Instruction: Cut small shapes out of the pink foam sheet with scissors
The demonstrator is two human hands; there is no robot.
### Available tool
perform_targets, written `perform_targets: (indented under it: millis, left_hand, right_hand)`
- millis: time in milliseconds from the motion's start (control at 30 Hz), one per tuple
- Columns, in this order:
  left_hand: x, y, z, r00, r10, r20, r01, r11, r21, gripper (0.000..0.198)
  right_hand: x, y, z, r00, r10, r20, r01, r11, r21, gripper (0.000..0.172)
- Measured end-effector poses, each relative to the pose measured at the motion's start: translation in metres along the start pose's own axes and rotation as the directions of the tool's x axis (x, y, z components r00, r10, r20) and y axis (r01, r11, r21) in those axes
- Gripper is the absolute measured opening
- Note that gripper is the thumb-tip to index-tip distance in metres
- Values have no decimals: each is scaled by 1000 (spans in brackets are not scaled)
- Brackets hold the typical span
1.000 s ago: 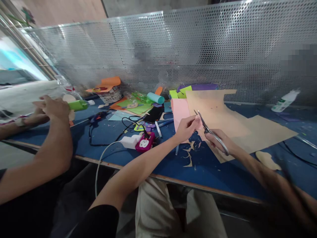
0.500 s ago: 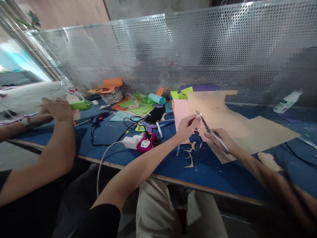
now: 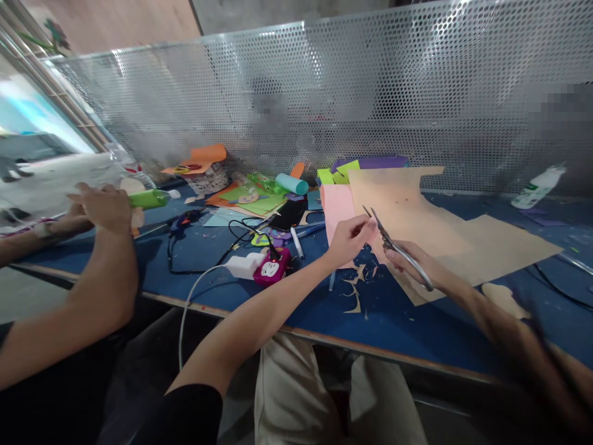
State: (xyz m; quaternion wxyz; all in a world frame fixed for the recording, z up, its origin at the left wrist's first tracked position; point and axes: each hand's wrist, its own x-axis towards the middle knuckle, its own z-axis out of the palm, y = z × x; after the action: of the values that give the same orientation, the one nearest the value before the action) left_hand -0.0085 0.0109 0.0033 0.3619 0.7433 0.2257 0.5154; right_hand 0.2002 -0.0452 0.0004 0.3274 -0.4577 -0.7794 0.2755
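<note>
Between the thumb and fingers of my left hand (image 3: 348,240) is a small pink paper piece (image 3: 372,230), pinched near its edge. My right hand (image 3: 412,262) grips a pair of metal scissors (image 3: 380,227), the blades slightly apart and pointing up and left, right beside the pink piece. Behind my left hand a larger pink sheet (image 3: 337,201) lies curled. A big tan sheet (image 3: 412,216) spreads under and behind my right hand. Thin tan scraps (image 3: 353,296) lie on the blue table below my hands.
A magenta power socket (image 3: 272,267) with a white charger (image 3: 244,266) sits left of my forearm. A white glue bottle (image 3: 538,186) leans at the far right. At left, a co-worker's hands (image 3: 104,204) hold a green bottle (image 3: 151,198). A perforated metal screen (image 3: 296,105) borders the table's back.
The scissors' blades have spread a little wider beside the pink piece. My left hand keeps its pinch, and the view has shifted slightly.
</note>
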Motion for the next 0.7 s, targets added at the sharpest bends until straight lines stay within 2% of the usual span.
perform_targets:
  millis: [200,367,533,700]
  left_hand:
    - [1,1,0,1000,22,-2,-22,1000,17,58]
    - [0,1,2,1000,1,-12,-1,1000,1,56]
    - [-1,3,2,999,-16,46,15,1000,25,54]
    - [-1,5,0,998,-15,58,12,999,50,55]
  right_hand:
    - [-1,2,1,1000,12,-19,-13,1000,-7,45]
    - [-2,-4,1,999,-16,-33,16,1000,-5,40]
    - [-2,-9,2,1000,-8,-19,8,1000,24,40]
    - [-2,-4,1,999,-17,-32,17,1000,-6,40]
